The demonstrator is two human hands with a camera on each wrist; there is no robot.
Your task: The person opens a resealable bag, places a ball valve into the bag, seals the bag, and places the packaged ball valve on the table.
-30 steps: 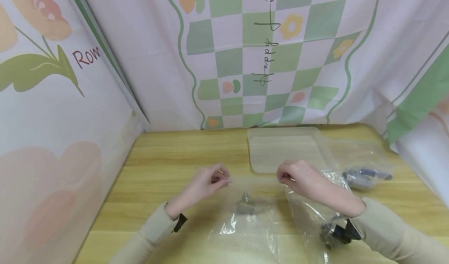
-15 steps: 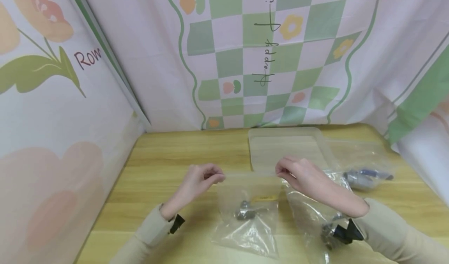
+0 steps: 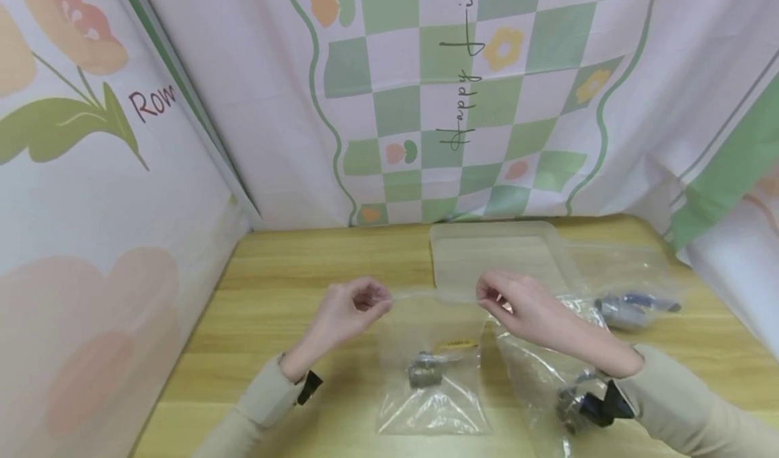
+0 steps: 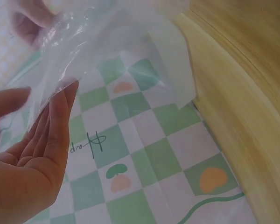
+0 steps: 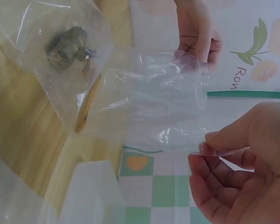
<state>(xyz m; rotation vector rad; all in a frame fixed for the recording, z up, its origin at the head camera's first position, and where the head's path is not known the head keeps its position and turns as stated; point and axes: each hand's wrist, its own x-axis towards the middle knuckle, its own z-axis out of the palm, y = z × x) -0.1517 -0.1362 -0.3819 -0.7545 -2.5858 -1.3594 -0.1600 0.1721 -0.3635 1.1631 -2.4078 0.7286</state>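
Both hands hold up a clear plastic bag (image 3: 429, 323) by the corners of its top edge. My left hand (image 3: 348, 309) pinches the left corner, thumb and fingers curved. At the other corner, my right hand (image 3: 523, 309) has the edge between thumb and fingertips. A dark metal fitting, like a valve body (image 3: 425, 371), lies low in the bag, with a narrow yellow strip (image 3: 458, 344) beside it. In the right wrist view the fitting (image 5: 67, 49) looks brassy and the yellow strip (image 5: 87, 105) runs along the bag. The left wrist view shows wrinkled film at the left fingers (image 4: 58, 121).
Behind the bag, a translucent shallow tray (image 3: 447, 231) stands on the wooden table (image 3: 292, 262). A second clear bag with metal parts (image 3: 572, 410) lies under the right forearm. Farther right lies a bag with a blue-handled item (image 3: 639, 302). Printed cloth (image 3: 389, 106) hangs behind.
The bag has been lifted slightly and pulled straight, so its bottom edge hangs level. The fitting sits lower in it and shows more clearly. Both hands keep their hold.
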